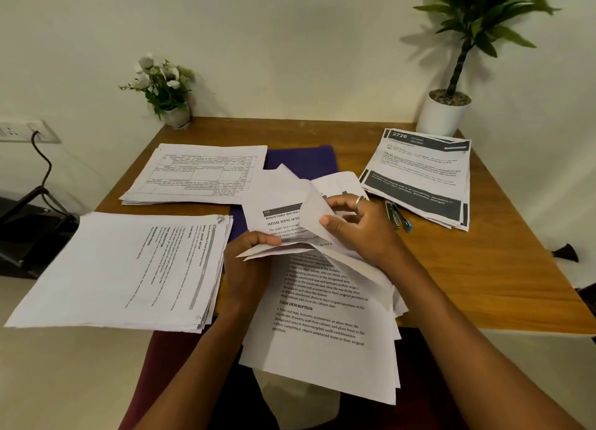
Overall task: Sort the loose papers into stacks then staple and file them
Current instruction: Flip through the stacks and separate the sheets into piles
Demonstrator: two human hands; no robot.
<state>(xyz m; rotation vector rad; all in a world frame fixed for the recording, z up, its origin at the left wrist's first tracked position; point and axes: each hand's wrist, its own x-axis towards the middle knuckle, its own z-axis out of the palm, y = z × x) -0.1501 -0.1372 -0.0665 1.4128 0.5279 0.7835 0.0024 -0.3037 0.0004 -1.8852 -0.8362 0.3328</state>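
The left hand grips the left edge of the loose papers, with its thumb on top and its fingers curled beneath. The right hand pinches the corner of one sheet, which is peeled up and bent so its blank back shows. This bundle lies at the middle of the table. Its long axis runs from far to near, the near end hangs over the table's edge, and the print is upright to the person. To the left, the near stack is turned sideways with its heading at the right end and partly overhangs the table. Beyond it, the far stack of ruled forms also lies lengthwise left to right. A purple folder shows between the piles. On the right, the dark-banded stack points away from the person, header at the far end and slightly tilted. Beside it is a small blue-tipped tool; I cannot tell what it is.
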